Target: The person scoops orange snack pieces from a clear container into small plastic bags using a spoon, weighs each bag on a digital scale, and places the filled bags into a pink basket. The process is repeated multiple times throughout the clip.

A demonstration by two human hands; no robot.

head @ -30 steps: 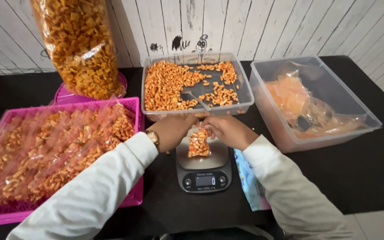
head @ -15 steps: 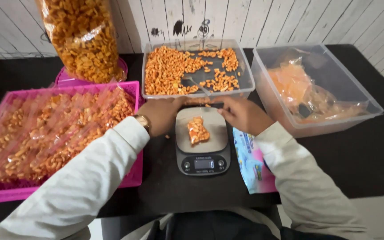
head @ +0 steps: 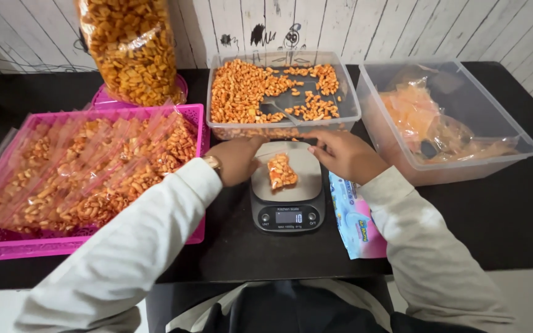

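A small clear bag of orange snack pieces point(head: 282, 171) lies on the plate of a grey digital kitchen scale point(head: 288, 213). My left hand point(head: 237, 159) rests at the scale's far left corner with a watch on its wrist; its fingers curl out of sight. My right hand point(head: 343, 154) lies at the scale's far right corner, fingers stretched toward the bag's top edge. Neither hand clearly grips the bag. Just beyond the scale stands a clear tub point(head: 350, 114) of loose orange snacks.
A pink basket point(head: 197, 132) on the left holds several filled small bags. A tall clear sack of snacks point(head: 131, 49) stands behind it. A clear tub point(head: 464, 163) with plastic bags sits at the right. A blue and pink packet point(head: 362, 225) lies right of the scale.
One second ago both hands held the small bag over the scale. It now lies on the plate, and my hands have drawn back to the scale's far edge.
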